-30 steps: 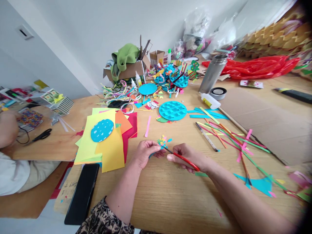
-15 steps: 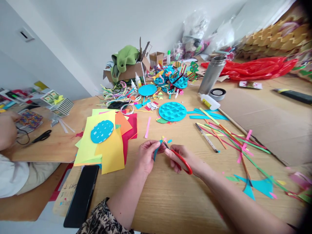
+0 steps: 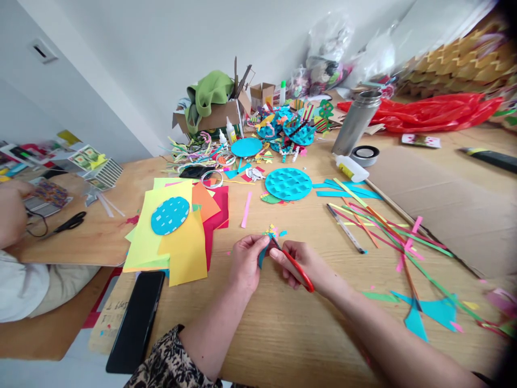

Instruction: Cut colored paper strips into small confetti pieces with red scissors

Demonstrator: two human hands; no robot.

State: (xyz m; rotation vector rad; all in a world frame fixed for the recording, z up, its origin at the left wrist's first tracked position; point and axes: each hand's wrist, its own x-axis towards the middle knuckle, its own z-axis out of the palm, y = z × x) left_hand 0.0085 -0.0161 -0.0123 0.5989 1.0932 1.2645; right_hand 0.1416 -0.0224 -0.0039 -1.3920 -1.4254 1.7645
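My left hand point(image 3: 247, 262) pinches a narrow blue paper strip point(image 3: 263, 255) between thumb and fingers. In my right hand point(image 3: 301, 265) is a pair of red-handled scissors point(image 3: 298, 271), its blades at the strip's upper end. Small blue, yellow and pink paper snippets point(image 3: 272, 230) lie on the table just beyond the blades. Further off sits a blue disc with raised folded bits point(image 3: 288, 184). To the left, a blue oval with pale spots point(image 3: 170, 216) rests on stacked yellow paper point(image 3: 188, 253). A pink strip point(image 3: 246, 209) lies nearby.
A black phone point(image 3: 133, 323) lies at the front left, beside another person's arm point(image 3: 12, 213). On the right are a pen point(image 3: 346, 229), coloured paper strips point(image 3: 404, 245), a glue bottle point(image 3: 352, 168), a steel flask point(image 3: 357, 123) and a cardboard sheet point(image 3: 440, 205).
The scissor blades have closed in at the strip's end, and both hands have shifted slightly. More snippets show beyond the blades. The view has moved a little.
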